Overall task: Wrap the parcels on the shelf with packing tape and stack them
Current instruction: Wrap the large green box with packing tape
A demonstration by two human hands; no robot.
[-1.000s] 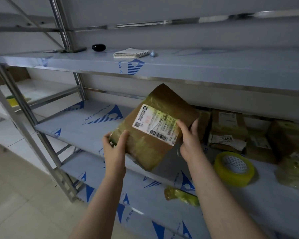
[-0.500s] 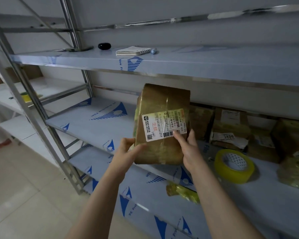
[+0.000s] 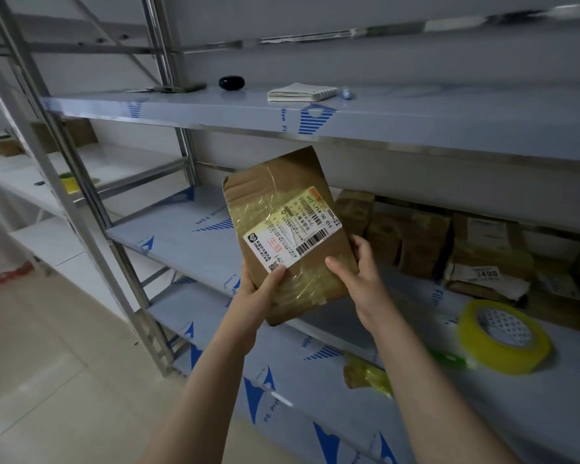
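A flat brown cardboard parcel (image 3: 275,195) with a white shipping label and shiny tape over its lower half is held upright in front of the middle shelf (image 3: 188,242). My left hand (image 3: 260,289) grips its lower left edge, thumb on the label. My right hand (image 3: 359,279) holds the lower right edge. A yellow roll of packing tape (image 3: 503,336) lies on the shelf to the right. Several other taped brown parcels (image 3: 422,242) stand along the back of the same shelf.
The upper shelf (image 3: 416,122) carries a notebook (image 3: 300,92), a black oval object (image 3: 231,83) and a small blue thing. A crumpled yellow-green wad (image 3: 365,376) lies on the lower shelf. Metal uprights (image 3: 91,209) stand at the left, with tiled floor below.
The parcel has been turned in both hands, its label now running up to the right and its untaped top showing. My view has shifted left, so the shelf sits further right.
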